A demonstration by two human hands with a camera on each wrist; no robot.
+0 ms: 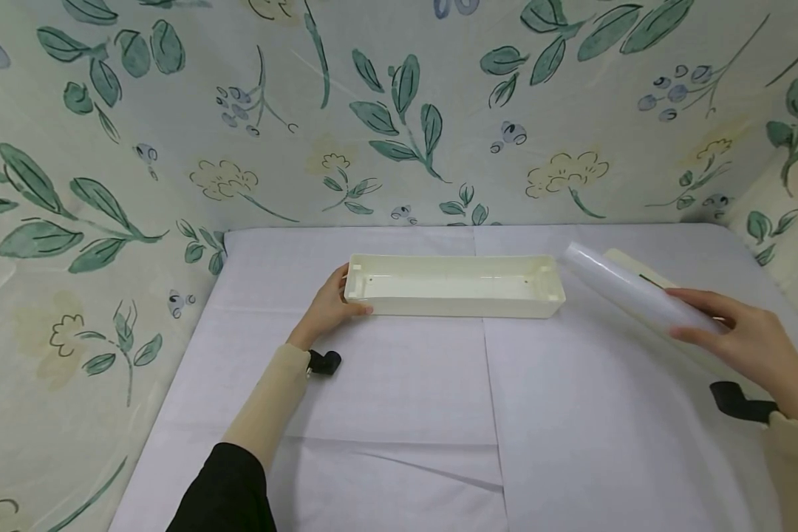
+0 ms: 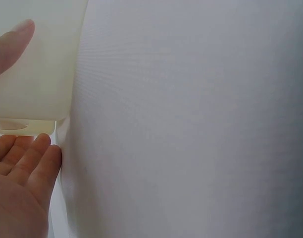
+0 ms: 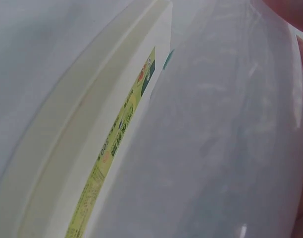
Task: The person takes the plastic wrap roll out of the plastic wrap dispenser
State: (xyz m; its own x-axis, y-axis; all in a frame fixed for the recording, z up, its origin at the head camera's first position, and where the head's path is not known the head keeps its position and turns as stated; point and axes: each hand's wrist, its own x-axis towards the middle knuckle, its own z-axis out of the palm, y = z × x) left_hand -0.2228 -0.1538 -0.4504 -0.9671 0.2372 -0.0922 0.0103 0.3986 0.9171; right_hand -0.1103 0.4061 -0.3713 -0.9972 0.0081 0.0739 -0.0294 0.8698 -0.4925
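Observation:
A long, cream plastic box (image 1: pixel 455 306), open at the top, sits near the back of the white table. At its left end my left hand (image 1: pixel 330 307) grips the corner, its thumb (image 2: pixel 17 43) against the long front wall and its fingers (image 2: pixel 45 163) at the end wall. My right hand (image 1: pixel 745 336) holds a roll of cling film (image 1: pixel 628 284) near its right end, thumb and fingers on either side. The roll slants to the right of the box. Behind the roll, partly hidden by it, is a cream lid (image 3: pixel 57 129) with a yellow-green printed label (image 3: pixel 114 134).
A white cloth (image 1: pixel 399 399) with fold creases covers the table. Leaf-and-flower patterned fabric (image 1: pixel 399 111) hangs behind and along the sides. Black wrist mounts (image 1: pixel 738 403) sit on both wrists.

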